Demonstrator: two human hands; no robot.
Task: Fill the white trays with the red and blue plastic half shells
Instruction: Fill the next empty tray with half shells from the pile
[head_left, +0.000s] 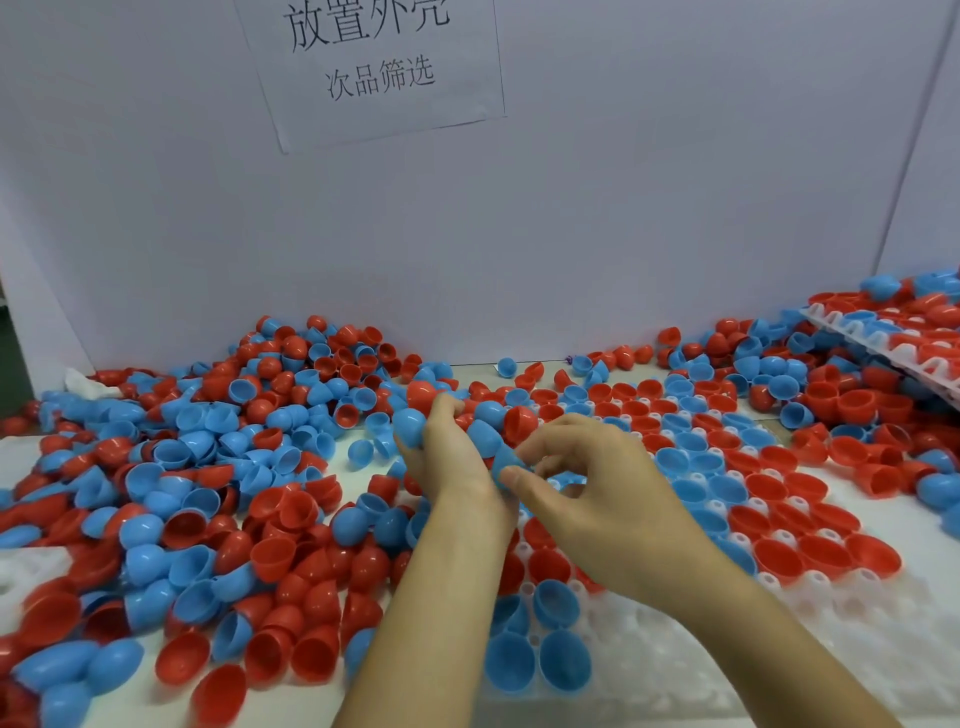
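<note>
My left hand (449, 457) grips a clutch of shells: a blue one (410, 426) at its left, a red one (422, 395) on top and another blue one (483, 436) at its right. My right hand (592, 499) pinches a blue half shell (506, 460) between thumb and fingers, right beside the left hand. Both hands hover over the white tray (779, 644), whose far pockets hold red and blue shells open side up (769, 488). Three blue shells (556, 603) sit in the near-left pockets.
A loose heap of red and blue half shells (218, 499) covers the table on the left and back. A second filled tray (898, 353) lies tilted at the far right on more shells. A white wall with a paper sign (374, 62) closes the back.
</note>
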